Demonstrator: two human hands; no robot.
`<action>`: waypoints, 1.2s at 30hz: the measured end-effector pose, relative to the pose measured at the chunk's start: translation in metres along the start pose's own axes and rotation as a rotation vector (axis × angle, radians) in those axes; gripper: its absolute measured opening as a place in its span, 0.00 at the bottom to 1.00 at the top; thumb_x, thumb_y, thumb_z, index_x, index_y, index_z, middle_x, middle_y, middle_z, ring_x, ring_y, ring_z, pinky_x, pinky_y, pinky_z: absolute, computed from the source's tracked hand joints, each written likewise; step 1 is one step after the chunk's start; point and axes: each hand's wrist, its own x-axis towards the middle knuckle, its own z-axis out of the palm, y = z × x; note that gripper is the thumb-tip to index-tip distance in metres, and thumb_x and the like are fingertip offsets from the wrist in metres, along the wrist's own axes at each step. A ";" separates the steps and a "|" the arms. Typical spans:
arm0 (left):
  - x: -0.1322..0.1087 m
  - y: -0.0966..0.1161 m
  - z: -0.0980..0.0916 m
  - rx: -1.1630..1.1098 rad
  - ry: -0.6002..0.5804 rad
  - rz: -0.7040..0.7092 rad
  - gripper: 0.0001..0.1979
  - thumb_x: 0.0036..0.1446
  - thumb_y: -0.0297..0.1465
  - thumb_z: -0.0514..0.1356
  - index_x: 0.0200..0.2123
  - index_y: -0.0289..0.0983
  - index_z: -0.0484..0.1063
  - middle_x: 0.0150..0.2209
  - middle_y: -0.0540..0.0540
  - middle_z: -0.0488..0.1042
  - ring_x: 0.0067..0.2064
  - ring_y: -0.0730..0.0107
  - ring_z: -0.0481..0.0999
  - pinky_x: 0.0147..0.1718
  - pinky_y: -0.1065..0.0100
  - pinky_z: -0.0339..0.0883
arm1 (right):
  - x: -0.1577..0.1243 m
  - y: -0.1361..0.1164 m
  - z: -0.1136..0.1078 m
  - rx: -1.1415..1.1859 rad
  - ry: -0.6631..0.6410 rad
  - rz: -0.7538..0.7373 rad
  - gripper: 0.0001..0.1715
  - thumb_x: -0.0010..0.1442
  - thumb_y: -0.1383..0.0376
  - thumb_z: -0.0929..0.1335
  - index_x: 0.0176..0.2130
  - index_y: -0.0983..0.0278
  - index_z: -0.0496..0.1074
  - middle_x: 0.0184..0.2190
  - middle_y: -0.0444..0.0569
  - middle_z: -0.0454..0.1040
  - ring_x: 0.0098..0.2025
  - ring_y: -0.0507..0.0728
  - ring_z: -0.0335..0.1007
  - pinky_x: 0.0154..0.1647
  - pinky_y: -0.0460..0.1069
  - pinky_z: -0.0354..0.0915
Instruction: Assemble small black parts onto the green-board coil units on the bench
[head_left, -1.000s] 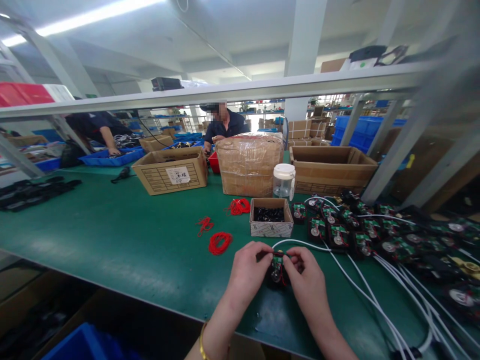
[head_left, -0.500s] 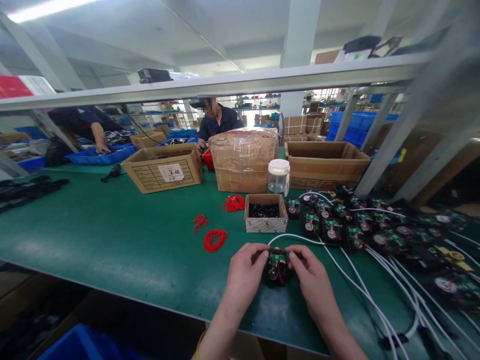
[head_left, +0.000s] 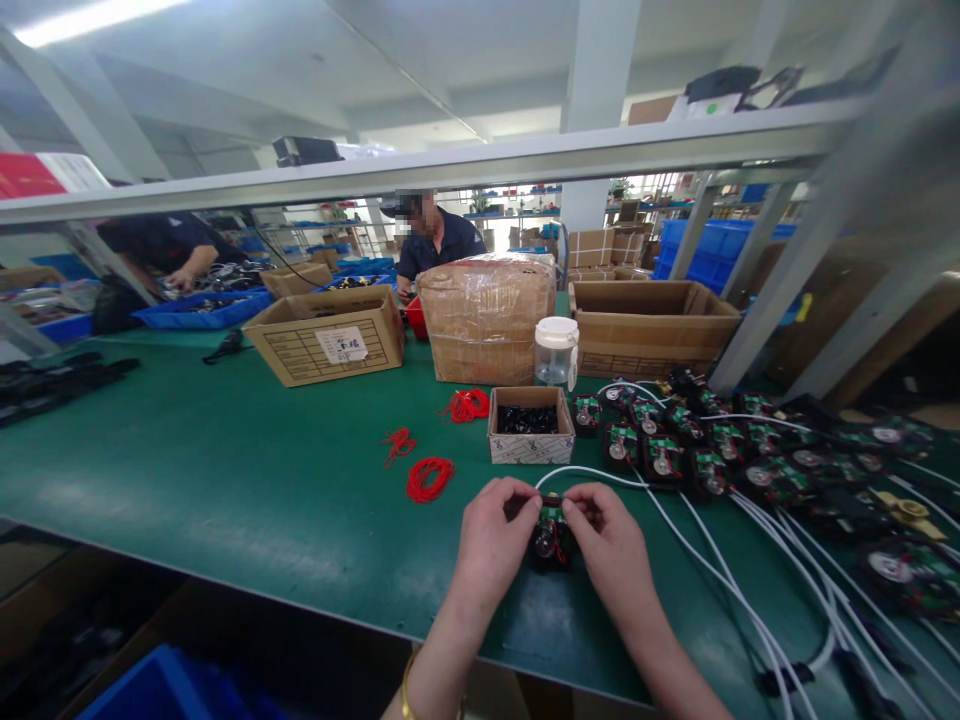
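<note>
A black housing with a green circuit board (head_left: 550,540), a round clear part and red wires lies on the table before me. My left hand (head_left: 495,530) pinches its upper left edge between thumb and fingers. At the upper right edge my right hand (head_left: 607,530) is closed in a pinch too, its thumb against the housing; whether a small part is between the fingertips is hidden. A white cable (head_left: 592,472) curves from behind the housing's top toward the right. Just beyond stands a small carton of black parts (head_left: 531,447).
Several similar circuit-board units (head_left: 665,458) with white cables crowd the right side. Red wire bundles (head_left: 430,480) lie left of the small carton. Behind are a clear jar (head_left: 556,352), a taped carton (head_left: 487,320) and open boxes (head_left: 330,345). Two co-workers sit across the table.
My right hand has shifted left along the housing's top edge, closer to my left hand. A co-worker's hand at the far left has lifted from the blue tray.
</note>
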 end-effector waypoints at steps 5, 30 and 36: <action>0.004 0.000 0.002 -0.008 -0.010 -0.022 0.04 0.56 0.31 0.65 0.31 0.37 0.78 0.33 0.49 0.77 0.35 0.68 0.76 0.37 0.68 0.67 | 0.002 -0.001 0.000 -0.080 -0.008 -0.068 0.12 0.60 0.56 0.69 0.36 0.61 0.75 0.34 0.48 0.72 0.35 0.59 0.69 0.37 0.52 0.66; 0.001 -0.017 -0.002 -0.074 -0.030 0.050 0.06 0.58 0.31 0.63 0.35 0.40 0.81 0.36 0.48 0.80 0.39 0.66 0.78 0.41 0.67 0.68 | 0.020 -0.006 -0.018 0.054 -0.292 0.074 0.18 0.59 0.50 0.68 0.34 0.61 0.77 0.28 0.45 0.73 0.32 0.57 0.68 0.36 0.51 0.63; -0.004 -0.021 -0.004 -0.135 -0.034 0.042 0.08 0.58 0.31 0.62 0.38 0.40 0.82 0.39 0.46 0.82 0.42 0.63 0.80 0.45 0.64 0.71 | 0.019 0.006 -0.027 0.025 -0.326 -0.001 0.14 0.60 0.55 0.69 0.41 0.60 0.79 0.39 0.48 0.77 0.41 0.60 0.72 0.44 0.54 0.66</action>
